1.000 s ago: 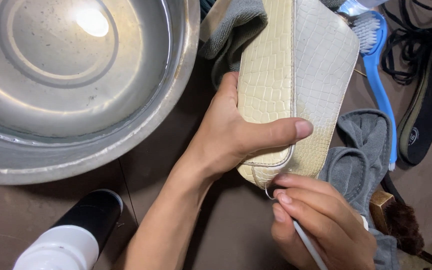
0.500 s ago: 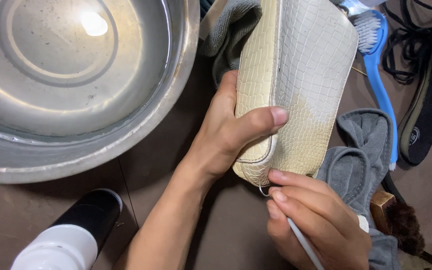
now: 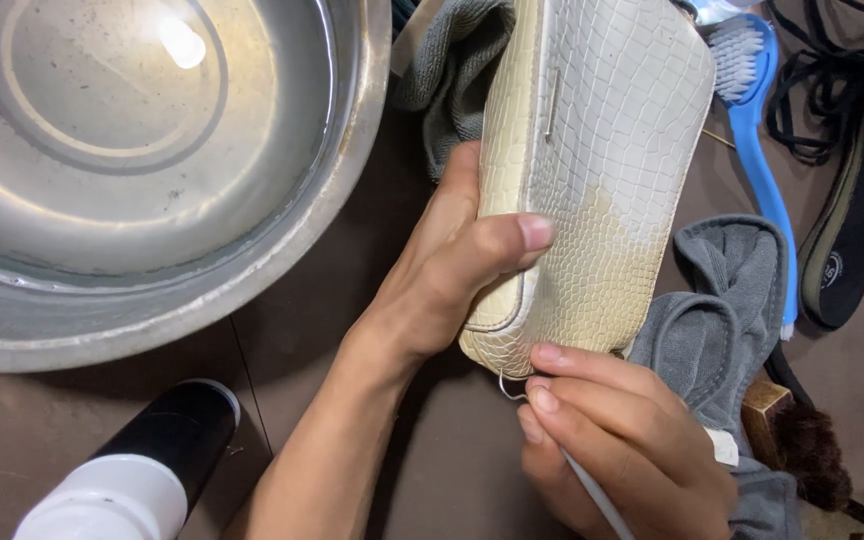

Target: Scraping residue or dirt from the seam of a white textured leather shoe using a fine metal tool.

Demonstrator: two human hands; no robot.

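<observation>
While the cream, scale-embossed purse (image 3: pixel 602 190) lies near the middle of the worktop (image 3: pixel 372 330), it now shows more of its broad textured face than it did a second ago, when its narrow yellowed edge was turned further up; the roll brings the discoloured lower corner toward the person, which suggests that corner is the spot being worked on. The left hand (image 3: pixel 452 270) grips the purse from its side, thumb pressed across the stained edge and fingers wrapped behind. The right hand (image 3: pixel 612 440) is closed around a thin white tool (image 3: pixel 592 490), whose tip with a small wire hook meets the purse's bottom corner; it has barely shifted. Just beside the right hand lies a grey cloth (image 3: pixel 722 310), and another grey cloth (image 3: pixel 452 70) sits under the purse's far end. Toward the right edge of the worktop are a blue brush (image 3: pixel 762 150), a dark insole (image 3: pixel 862 210) and a tangle of black laces (image 3: pixel 812 90). A dark-bristled wooden brush (image 3: pixel 802 450) rests near the lower right corner. A large steel basin (image 3: pixel 152 170) fills the left side, with a black-and-white bottle (image 3: pixel 142 470) below it.
</observation>
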